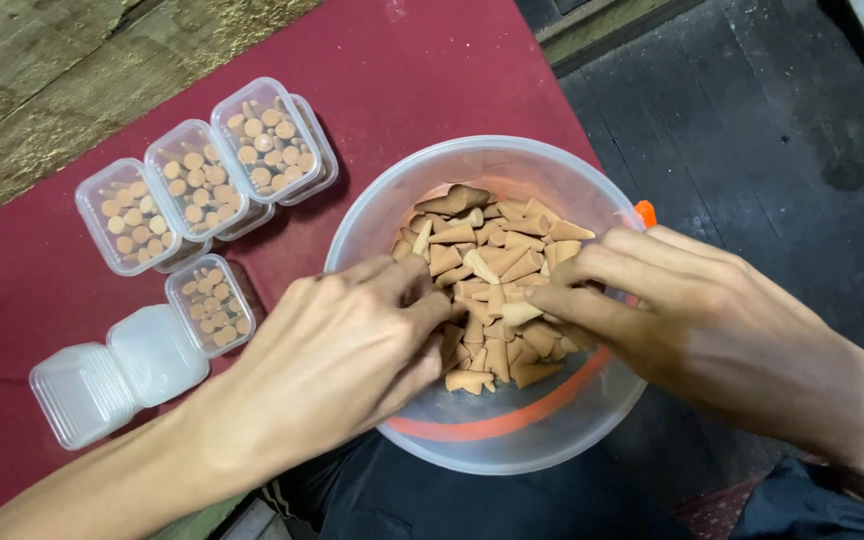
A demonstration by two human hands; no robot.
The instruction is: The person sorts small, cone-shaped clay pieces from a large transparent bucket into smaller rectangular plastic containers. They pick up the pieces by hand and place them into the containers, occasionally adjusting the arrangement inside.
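A round translucent plastic bowl sits at the edge of a dark red cloth and holds a heap of small tan cones. My left hand reaches into the bowl from the left, its fingertips curled in among the cones. My right hand comes in from the right, its fingers pinched on cones at the heap's right side. How many cones each hand holds is hidden by the fingers.
On the red cloth to the left stand several small clear boxes filled with cones, one more filled box, and empty clear boxes lying on their side. A dark floor lies to the right.
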